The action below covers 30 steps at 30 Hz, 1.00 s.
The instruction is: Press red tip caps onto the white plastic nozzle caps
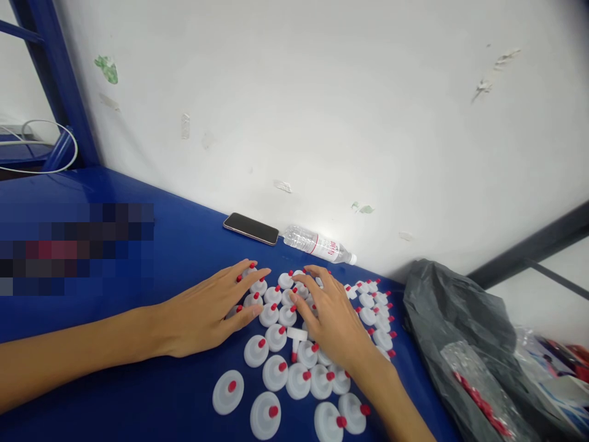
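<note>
Several white round nozzle caps with red tips (275, 373) stand spread over the blue table, most with the tip upward. My left hand (209, 307) reaches in from the left, fingers apart, over the back-left caps, and its fingertips are close to or touching them. Over the back middle of the group is my right hand (334, 313), its fingers curved and its thumb apart from the index finger. It hides some caps beneath it. Between the hands one white cap (297, 334) lies on its side, red tip toward me. I see nothing gripped in either hand.
A phone (251, 228) and a clear plastic bottle (317, 244) lie along the white wall (322, 110). At the right is a dark plastic bag (442, 307), with a clear bag of red pieces (481, 393) on it. A blurred patch covers the table's left side.
</note>
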Each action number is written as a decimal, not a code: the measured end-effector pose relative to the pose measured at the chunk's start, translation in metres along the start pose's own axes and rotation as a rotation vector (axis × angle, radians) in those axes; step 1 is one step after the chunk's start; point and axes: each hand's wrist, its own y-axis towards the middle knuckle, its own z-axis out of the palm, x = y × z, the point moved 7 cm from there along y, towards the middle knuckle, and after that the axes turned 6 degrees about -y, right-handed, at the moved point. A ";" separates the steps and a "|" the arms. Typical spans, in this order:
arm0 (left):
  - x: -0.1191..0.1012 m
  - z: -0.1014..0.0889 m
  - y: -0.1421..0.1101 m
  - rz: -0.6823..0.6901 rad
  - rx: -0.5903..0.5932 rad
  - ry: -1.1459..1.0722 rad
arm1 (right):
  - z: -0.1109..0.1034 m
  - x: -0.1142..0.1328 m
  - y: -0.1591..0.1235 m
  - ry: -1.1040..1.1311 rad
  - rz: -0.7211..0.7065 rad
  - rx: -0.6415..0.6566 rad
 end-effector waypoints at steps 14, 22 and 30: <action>0.009 0.002 0.002 0.029 0.026 -0.007 | 0.001 0.001 0.000 -0.010 -0.010 0.024; 0.007 0.003 0.002 0.008 0.052 -0.007 | -0.001 0.001 0.001 -0.037 -0.017 0.008; 0.005 0.001 0.000 0.012 0.059 0.001 | 0.000 0.001 0.001 -0.014 -0.006 0.004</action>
